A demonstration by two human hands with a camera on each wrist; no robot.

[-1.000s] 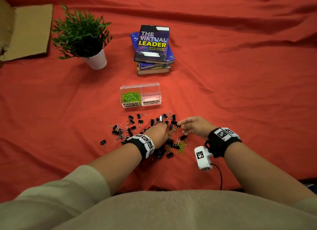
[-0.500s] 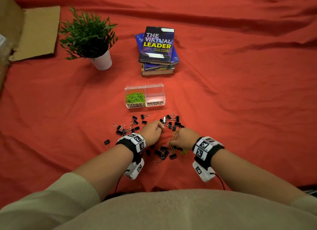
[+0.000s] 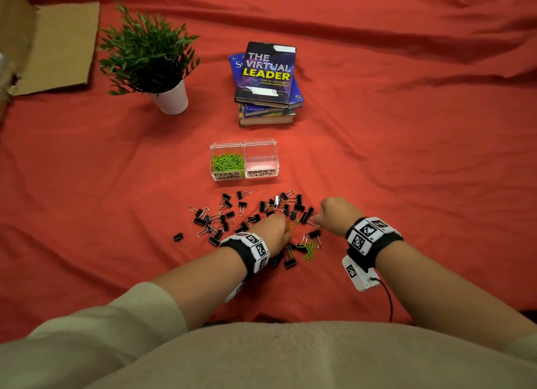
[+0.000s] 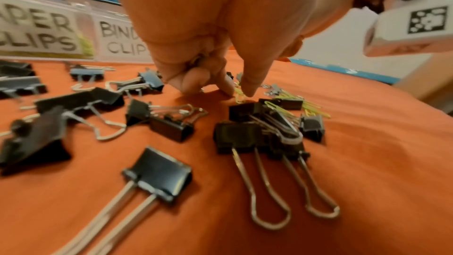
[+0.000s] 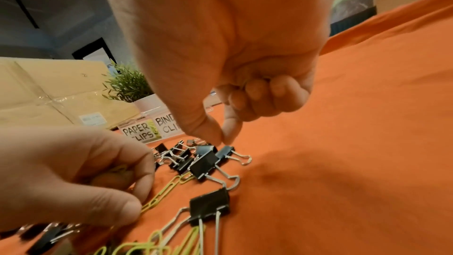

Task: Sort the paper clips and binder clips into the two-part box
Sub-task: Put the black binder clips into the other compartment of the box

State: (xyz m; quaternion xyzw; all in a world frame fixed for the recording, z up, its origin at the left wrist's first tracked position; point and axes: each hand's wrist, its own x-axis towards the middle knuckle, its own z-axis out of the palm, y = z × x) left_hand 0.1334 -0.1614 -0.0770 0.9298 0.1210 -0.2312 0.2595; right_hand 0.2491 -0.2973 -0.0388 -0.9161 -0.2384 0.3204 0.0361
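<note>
The clear two-part box (image 3: 244,144) stands beyond the pile. Its left half, labelled PAPER CLIPS (image 3: 228,162), holds green clips; nothing shows in the BINDER CLIPS half (image 3: 261,159). Several black binder clips (image 3: 226,211) and a few green paper clips (image 3: 309,247) lie scattered on the cloth. My left hand (image 3: 287,229) pinches a green paper clip (image 4: 239,96) between thumb and forefinger, low on the cloth. My right hand (image 5: 221,141) has its other fingers curled, and its thumb and forefinger tips meet on the top of a small binder clip (image 5: 225,152) at the pile's right edge.
A stack of books (image 3: 267,75) lies behind the box. A potted plant (image 3: 171,98) stands at the back left, with flat cardboard (image 3: 58,46) further left. Red cloth (image 3: 406,171) covers the whole surface.
My right hand has moved from beside the left hand out to the right edge of the pile. The left hand stays low over the middle of the pile.
</note>
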